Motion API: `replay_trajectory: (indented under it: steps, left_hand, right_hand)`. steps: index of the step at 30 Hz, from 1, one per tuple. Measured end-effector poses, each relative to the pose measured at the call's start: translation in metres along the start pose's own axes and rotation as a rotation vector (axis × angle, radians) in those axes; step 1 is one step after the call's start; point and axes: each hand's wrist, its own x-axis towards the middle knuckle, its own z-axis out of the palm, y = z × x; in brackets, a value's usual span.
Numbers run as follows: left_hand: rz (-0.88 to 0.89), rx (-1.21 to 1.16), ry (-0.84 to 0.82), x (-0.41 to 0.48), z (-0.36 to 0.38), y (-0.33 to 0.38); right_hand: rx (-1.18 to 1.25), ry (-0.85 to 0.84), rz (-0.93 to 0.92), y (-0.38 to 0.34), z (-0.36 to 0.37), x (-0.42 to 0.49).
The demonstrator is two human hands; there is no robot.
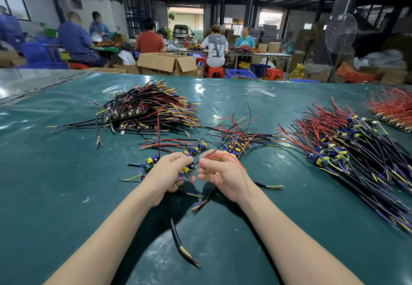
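Head view, only one.

Left hand [166, 174]: fingers curled round a small circuit board [186, 171], a firm grip. The board sits near-centre above the green table cover [66, 173], with its yellow capacitor facing up between thumb and fingers.
Right hand [219, 173]: just right of the left, fingertips nearly touching it. Thumb and forefinger pinch a thin red wire [223, 155], other fingers loosely curled. The wire arcs from the pinch over the back of the hand to the wrist side. A thin black wire also runs up from the fingertips; can't tell if it's pinched too.
Black sheathed cable [176, 231] runs from under the left hand toward the near edge, with yellow and dark cores bared at its end. Can't tell if it's joined to the held board.

On the table:
- loose board [151, 161] with purple and yellow leads, just left of the left hand
- short row of boards [197, 147] with red and black leads, just beyond the hands
- small tangle of boards [236, 142], beyond the right hand
- big heap of wired boards [151, 108], far left
- long stack of boards [347, 148] with red and black leads fanned out, right
- red-wire batch [394, 108], far right at the edge of view

Background, past the table: seated workers at benches, an open cardboard box [167, 62], red stools, blue crates, and a pedestal fan [341, 33] at right.
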Motion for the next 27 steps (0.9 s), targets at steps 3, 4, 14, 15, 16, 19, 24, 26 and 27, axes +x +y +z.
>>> replay_trajectory:
  steps: [3,4,14,15,16,19,24,26,27]
  left_hand:
    - [0.054,0.01,-0.013,0.0,-0.001,-0.002]
    - [0.078,0.023,-0.017,0.0,0.0,-0.003]
    - [0.301,0.438,0.094,0.001,0.002,-0.008]
    - [0.278,0.368,0.095,0.002,0.002,-0.008]
    - [0.257,0.298,0.086,0.002,0.002,-0.008]
    - [0.237,0.22,0.053,0.002,0.001,-0.009]
    - [0.291,0.234,0.051,0.002,0.003,-0.01]
    - [0.313,0.269,0.065,0.002,0.002,-0.01]
    - [0.317,0.293,0.067,0.002,0.002,-0.01]
  right_hand:
    - [0.019,0.004,-0.018,0.001,0.001,0.0]
    - [0.008,0.014,-0.025,0.001,0.001,0.001]
    - [-0.361,0.237,-0.109,0.004,0.01,-0.001]
    - [-0.317,0.219,-0.093,0.003,0.008,0.0]
    - [-0.269,0.182,-0.067,0.002,0.007,0.0]
    - [-0.249,0.028,-0.011,0.0,0.0,0.0]
    - [-0.259,0.014,-0.006,-0.001,0.001,-0.001]
    - [-0.255,0.045,0.001,0.001,0.003,0.0]
    - [-0.266,0.056,0.006,0.001,0.004,0.0]
